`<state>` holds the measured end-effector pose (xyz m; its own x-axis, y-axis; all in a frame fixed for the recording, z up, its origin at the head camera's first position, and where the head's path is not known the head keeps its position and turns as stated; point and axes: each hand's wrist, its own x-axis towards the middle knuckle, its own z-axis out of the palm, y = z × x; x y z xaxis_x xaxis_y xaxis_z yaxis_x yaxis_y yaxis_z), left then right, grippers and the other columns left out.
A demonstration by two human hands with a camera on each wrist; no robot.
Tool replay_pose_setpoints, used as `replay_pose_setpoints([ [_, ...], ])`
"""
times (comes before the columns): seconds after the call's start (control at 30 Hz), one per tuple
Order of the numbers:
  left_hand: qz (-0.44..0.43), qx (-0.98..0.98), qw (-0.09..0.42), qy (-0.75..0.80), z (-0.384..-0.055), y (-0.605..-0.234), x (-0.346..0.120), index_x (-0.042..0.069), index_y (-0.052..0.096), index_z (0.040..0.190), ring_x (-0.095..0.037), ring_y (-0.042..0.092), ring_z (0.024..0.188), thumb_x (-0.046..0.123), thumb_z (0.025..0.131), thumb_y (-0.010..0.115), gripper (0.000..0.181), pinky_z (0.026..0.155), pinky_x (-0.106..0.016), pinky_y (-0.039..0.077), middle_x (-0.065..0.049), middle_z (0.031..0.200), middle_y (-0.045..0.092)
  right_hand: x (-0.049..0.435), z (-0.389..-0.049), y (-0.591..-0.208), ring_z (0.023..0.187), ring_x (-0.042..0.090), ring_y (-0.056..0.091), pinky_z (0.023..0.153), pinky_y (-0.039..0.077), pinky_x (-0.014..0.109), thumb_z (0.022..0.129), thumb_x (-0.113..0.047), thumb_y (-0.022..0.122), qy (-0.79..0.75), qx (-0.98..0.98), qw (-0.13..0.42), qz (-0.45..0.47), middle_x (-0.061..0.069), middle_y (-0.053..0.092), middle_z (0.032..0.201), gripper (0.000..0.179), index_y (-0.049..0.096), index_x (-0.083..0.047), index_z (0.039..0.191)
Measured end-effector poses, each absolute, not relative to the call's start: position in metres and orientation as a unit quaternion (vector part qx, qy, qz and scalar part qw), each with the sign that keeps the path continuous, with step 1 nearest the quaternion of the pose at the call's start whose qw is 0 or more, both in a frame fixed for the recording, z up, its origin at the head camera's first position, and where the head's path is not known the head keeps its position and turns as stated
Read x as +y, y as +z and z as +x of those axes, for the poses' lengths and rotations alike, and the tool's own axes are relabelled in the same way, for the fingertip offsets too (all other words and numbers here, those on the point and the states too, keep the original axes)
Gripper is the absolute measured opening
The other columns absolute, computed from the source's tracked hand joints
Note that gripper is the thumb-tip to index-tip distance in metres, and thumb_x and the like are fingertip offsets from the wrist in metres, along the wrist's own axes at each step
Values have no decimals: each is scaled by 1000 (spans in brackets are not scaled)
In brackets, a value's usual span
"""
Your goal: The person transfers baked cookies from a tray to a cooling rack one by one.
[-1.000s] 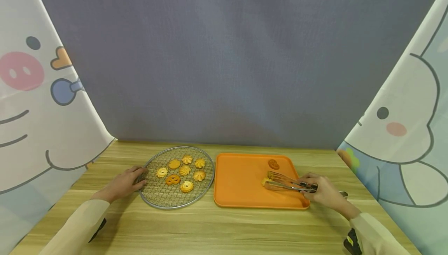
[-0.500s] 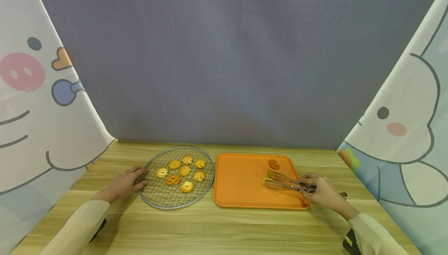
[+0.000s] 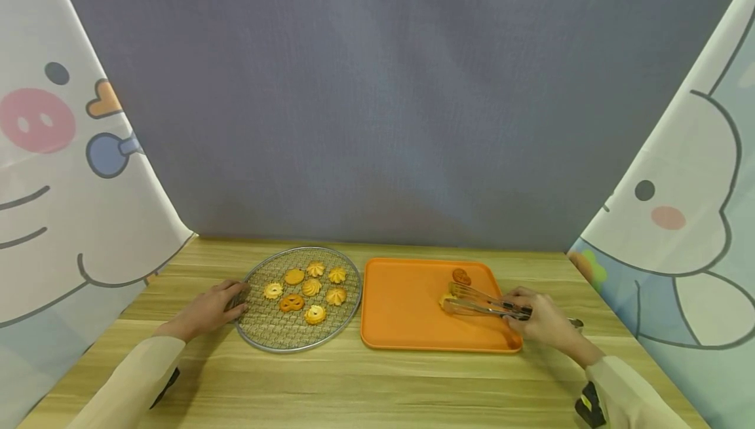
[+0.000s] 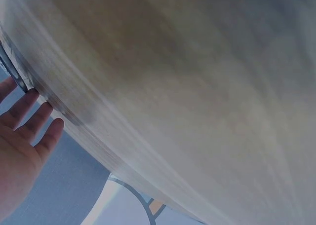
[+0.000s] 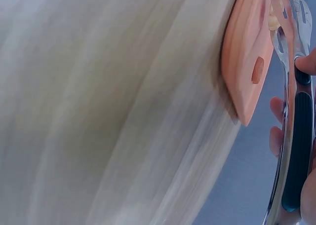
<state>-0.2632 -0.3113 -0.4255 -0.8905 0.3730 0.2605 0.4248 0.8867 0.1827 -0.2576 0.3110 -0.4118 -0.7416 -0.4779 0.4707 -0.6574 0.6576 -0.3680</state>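
Note:
My right hand (image 3: 542,319) grips metal tongs (image 5: 298,111) with dark handle inlays. Between the slotted tips of the tongs is a pale yellow cookie (image 3: 445,300), partly hidden by them, over the right half of an orange tray (image 3: 395,311). Just behind the tips lies a brown cookie (image 3: 461,276) on the tray. On the left, the extended fingers of my left hand (image 3: 206,311) touch the metal rim of a round mesh rack (image 3: 271,337). Several cookies of different shapes sit on that rack, among them a pretzel-shaped one (image 3: 291,302).
Rack and tray stand side by side on a wood-grain table (image 3: 330,383). A grey cloth screen (image 3: 377,101) rises behind the table, with cartoon-printed panels (image 3: 666,219) at both sides.
My right hand and the tongs have shifted slightly left and away from me, so the tips now come close to the brown cookie. My left hand and the rack stay put.

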Motion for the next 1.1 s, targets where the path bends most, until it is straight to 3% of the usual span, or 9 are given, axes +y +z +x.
replay_pose_setpoints([
  [0.4,-209,-964,114,-122,-264,-426,-312,0,58,116,-41,58,98,23,85,65,39,77,-53,50,-21,114,57,289,-271,-407,54,-6,40,43,35,15,69,-4,77,241,-895,185,325,7,64,91,31,70,-4,99],
  [0.7,-200,-967,101,-119,-263,-425,-311,-1,57,118,-42,57,99,24,85,64,42,78,-54,49,-22,115,56,262,-275,-398,59,0,44,47,40,17,76,-9,73,246,-903,123,331,6,62,96,31,68,-6,106],
  [0.93,-207,-965,108,-122,-263,-426,-310,-3,56,118,-41,59,97,22,85,65,42,77,-52,50,-22,114,57,242,-280,-395,55,-3,41,45,38,15,76,-10,73,239,-895,128,356,7,63,98,32,68,-10,108],
  [1.1,-204,-965,107,-122,-263,-425,-310,-2,57,117,-41,58,99,22,85,65,41,78,-52,49,-22,114,57,226,-282,-393,67,7,54,52,44,18,75,-9,73,243,-893,117,360,11,64,103,32,68,-6,107],
])
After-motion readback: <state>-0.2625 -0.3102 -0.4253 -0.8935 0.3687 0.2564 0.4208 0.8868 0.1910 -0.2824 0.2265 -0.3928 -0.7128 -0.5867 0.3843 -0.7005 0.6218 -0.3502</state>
